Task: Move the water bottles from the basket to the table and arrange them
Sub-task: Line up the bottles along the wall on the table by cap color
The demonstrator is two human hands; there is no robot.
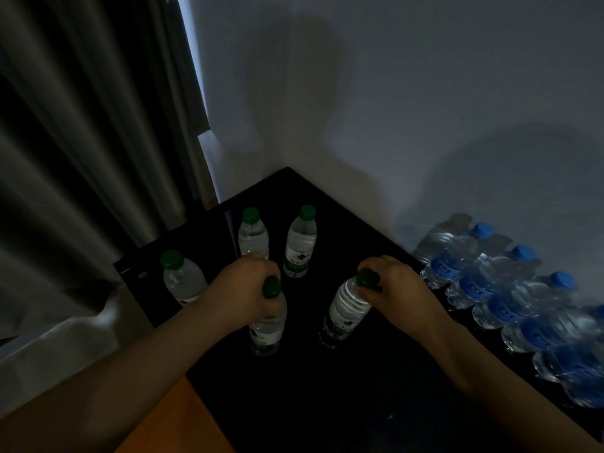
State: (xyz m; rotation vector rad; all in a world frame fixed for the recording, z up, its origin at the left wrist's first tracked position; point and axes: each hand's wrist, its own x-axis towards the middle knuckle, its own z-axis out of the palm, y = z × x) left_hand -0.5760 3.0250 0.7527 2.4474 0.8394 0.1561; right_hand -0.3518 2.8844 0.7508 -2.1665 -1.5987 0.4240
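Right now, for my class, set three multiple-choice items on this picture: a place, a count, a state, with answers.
1. On which side of the person do the blue-capped bottles lie? A left B behind C right
2. How many green-capped bottles show? A three B five C seven
3. What are the hands doing? A each grips a bottle's top B both lie flat C both hang idle
Answers: C, they lie beyond the right hand; B, three stand free on the table, two are held; A, the left hand and the right each curl round a neck.
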